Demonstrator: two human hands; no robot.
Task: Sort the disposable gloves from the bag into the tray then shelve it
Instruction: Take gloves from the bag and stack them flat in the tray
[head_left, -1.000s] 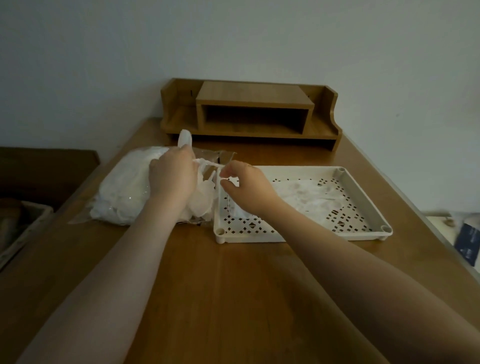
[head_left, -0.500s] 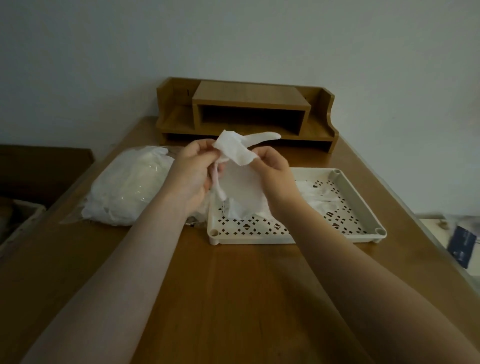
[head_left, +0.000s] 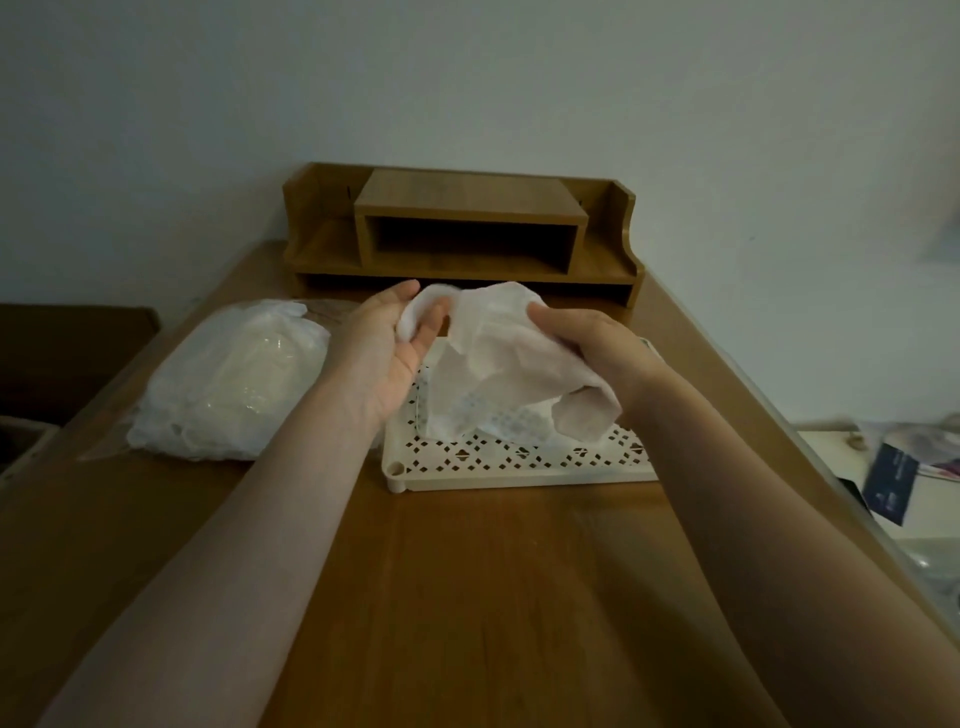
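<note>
**Now a single glove is spread between both hands above the tray**

Since a second ago, one glove (head_left: 511, 358) has been drawn clear of the bag (head_left: 228, 379) and lifted over the tray (head_left: 519, 475); half a second ago it was pinched high between both hands, and it has since been opened out and lowered a little. From this it may be judged that one more item is about to be laid down, while the bulk of the sorting remains undone.

The fingers (head_left: 545, 314) of the right hand (head_left: 597, 348) are closed over the upper right of the glove, the thin film being gathered under them and draped down past the wrist. The fingers (head_left: 415, 312) of the left hand (head_left: 384, 348) are held loosely open, palm turned inward, with one corner of the glove lying across them; whether that corner is actually gripped or merely rested there cannot be told in the dim light.

The lower edge of the glove hangs just above the perforated tray floor, possibly touching it. Pale material, probably other gloves, seems to lie in the tray behind it, though it is mostly hidden. The bag, well filled, lies on the desk (head_left: 467, 597) just left of the tray. The wooden shelf unit (head_left: 467, 228) stands at the far end of the desk, its central slot unoccupied.
</note>
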